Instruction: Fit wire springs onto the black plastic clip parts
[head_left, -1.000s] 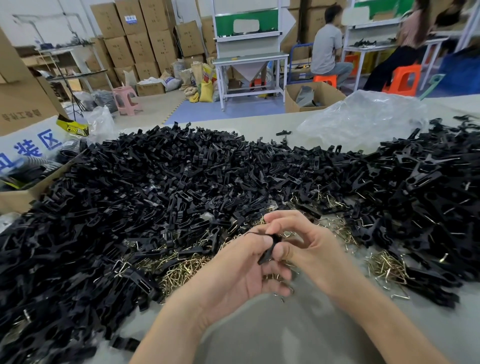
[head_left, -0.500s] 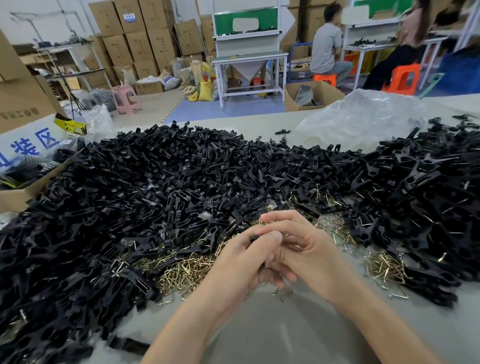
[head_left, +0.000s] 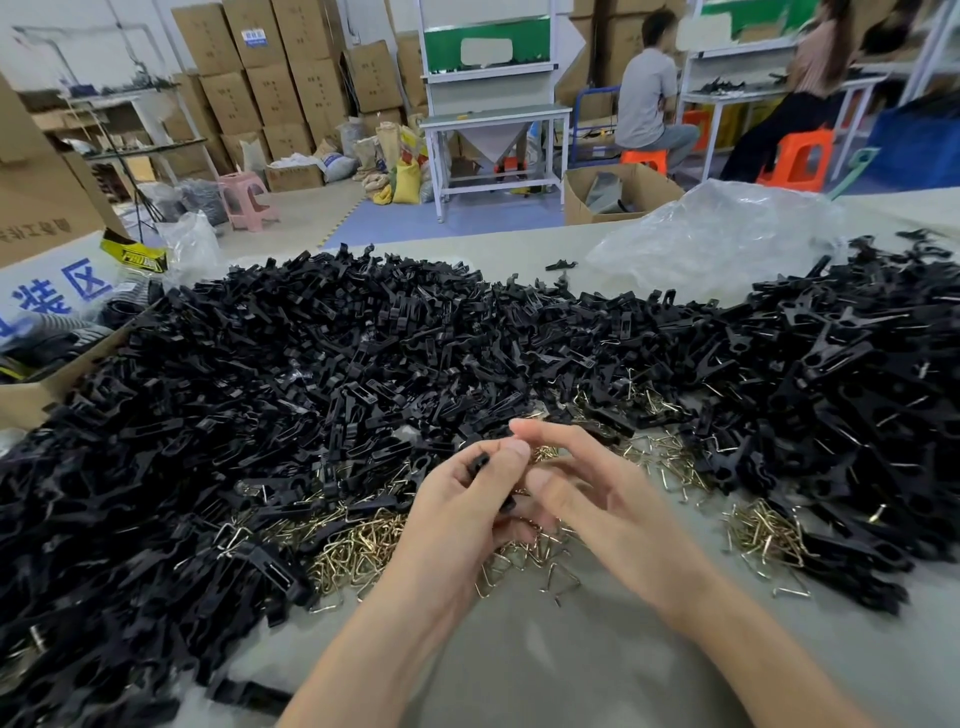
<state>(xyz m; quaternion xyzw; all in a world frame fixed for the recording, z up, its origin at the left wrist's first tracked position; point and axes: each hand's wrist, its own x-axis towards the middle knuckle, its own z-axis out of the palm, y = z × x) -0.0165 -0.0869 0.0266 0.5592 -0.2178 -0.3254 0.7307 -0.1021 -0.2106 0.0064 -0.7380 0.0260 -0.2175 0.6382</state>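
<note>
My left hand (head_left: 457, 514) grips a black plastic clip part (head_left: 479, 462) between thumb and fingers, its top end sticking out above the thumb. My right hand (head_left: 587, 493) is pressed against the left, fingers curled toward the clip; whether it holds a wire spring is hidden. A broad heap of black clip parts (head_left: 270, 395) covers the table's left and middle. Brass-coloured wire springs (head_left: 358, 551) lie loose under and around both hands. A second heap of clip parts with springs fitted (head_left: 852, 395) lies on the right.
Grey table (head_left: 582, 670) in front of me. Open cardboard box (head_left: 31, 395) at the left edge. Crumpled clear plastic bag (head_left: 717, 239) at the back right. More wire springs (head_left: 763, 535) right of my hands. Two people sit at benches far behind.
Both hands stay together at the table's middle. The clip has turned in my left hand, its upper end now poking above the thumb. My right fingers have shifted over it.
</note>
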